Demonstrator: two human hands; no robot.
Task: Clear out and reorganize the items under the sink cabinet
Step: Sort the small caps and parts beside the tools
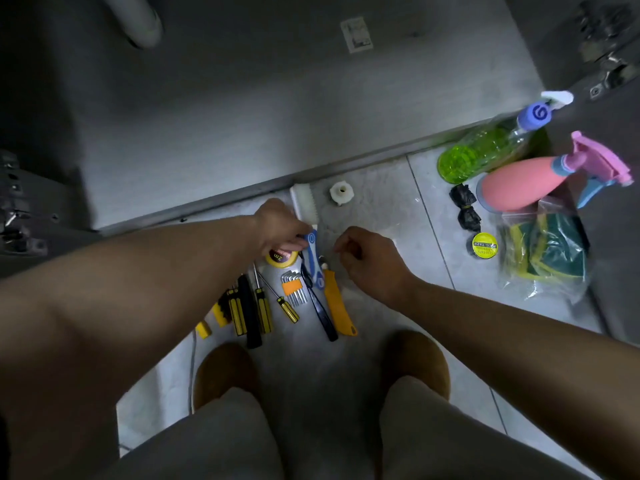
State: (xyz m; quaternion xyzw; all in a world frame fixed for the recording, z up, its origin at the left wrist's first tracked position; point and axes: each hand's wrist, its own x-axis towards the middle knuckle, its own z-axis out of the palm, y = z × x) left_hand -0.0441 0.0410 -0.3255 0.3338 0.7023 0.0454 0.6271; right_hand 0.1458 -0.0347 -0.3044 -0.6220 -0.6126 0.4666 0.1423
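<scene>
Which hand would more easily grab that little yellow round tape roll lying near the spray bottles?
Probably the right hand. The yellow round tape roll lies on the tiles to its side, nothing between them, while the left hand is occupied, fingers pinching the top of the blue-handled tool.

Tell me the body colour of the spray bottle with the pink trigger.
The spray bottle has a salmon-pink body, best seen in the head view.

The left hand [277,223] covers part of a yellow tape measure [282,259] at centre. At 12 o'clock a paper label [356,34] is too blurred to read; at 11 o'clock a grey pipe [138,19] runs off the top edge.
</scene>
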